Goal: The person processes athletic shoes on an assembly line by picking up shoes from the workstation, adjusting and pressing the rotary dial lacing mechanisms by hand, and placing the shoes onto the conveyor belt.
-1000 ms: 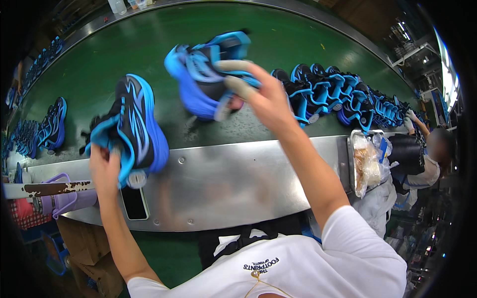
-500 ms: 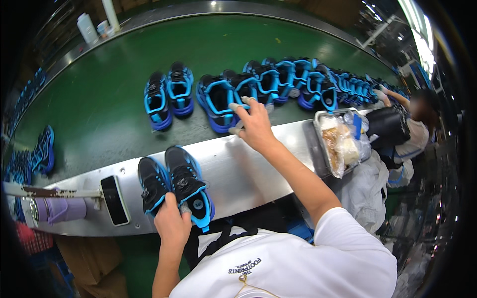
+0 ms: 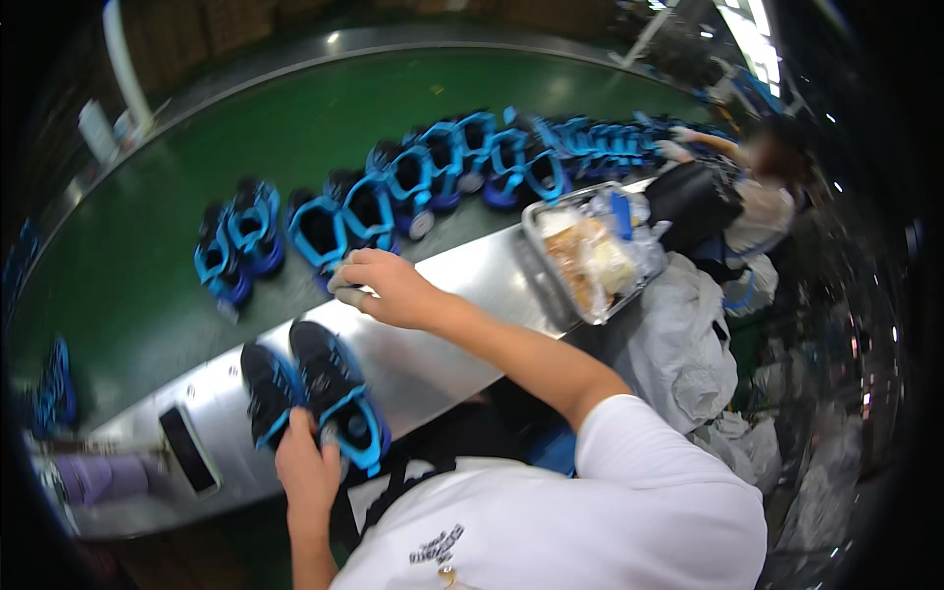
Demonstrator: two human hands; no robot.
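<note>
My left hand is closed at the heel end of a pair of black sneakers with bright blue trim, pinching them side by side over the metal ledge. The toes point away from me. My right hand, with pale covers on its fingertips, is curled at the belt's near edge. It is right at the heels of another pair of the same sneakers; whatever its fingers grip is hidden and blurred. Left of that pair stands one more pair on the green belt.
A long row of sneakers runs rightward along the green belt. On the metal ledge lie a phone, a purple bottle and a metal tray of plastic-wrapped items. A co-worker works at the far right.
My view has swung to the right, so everything sits further left. My right hand's fingers have drawn together and lie nearer the ledge. My left hand keeps its grip on the sneakers.
</note>
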